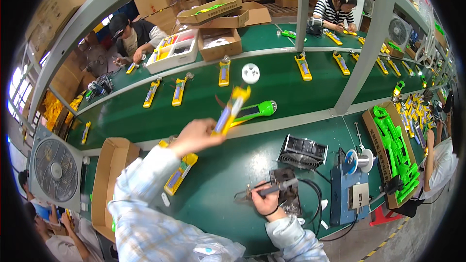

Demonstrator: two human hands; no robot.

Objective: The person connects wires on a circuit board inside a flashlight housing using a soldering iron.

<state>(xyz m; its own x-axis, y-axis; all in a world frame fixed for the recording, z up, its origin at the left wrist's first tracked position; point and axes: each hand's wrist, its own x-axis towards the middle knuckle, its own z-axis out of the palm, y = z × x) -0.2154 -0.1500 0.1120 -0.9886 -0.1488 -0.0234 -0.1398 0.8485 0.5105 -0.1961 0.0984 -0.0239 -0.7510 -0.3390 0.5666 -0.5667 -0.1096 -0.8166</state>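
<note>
My left hand reaches over the near edge of the green belt, closed on a yellow flashlight housing with a purple battery inside. The housing is tilted and a little blurred. Behind it a green flashlight part with a clear round head lies on the belt, near a white round lamp piece. Over the bench, my right hand grips a soldering iron, its cable running off to the right. Another open yellow housing rests on the bench beside my left forearm, which partly covers one more.
A black fan, a blue soldering station and a solder spool stand at right, near a carton of green casings. An open carton is at left. Grey posts rise by the belt; co-workers sit around.
</note>
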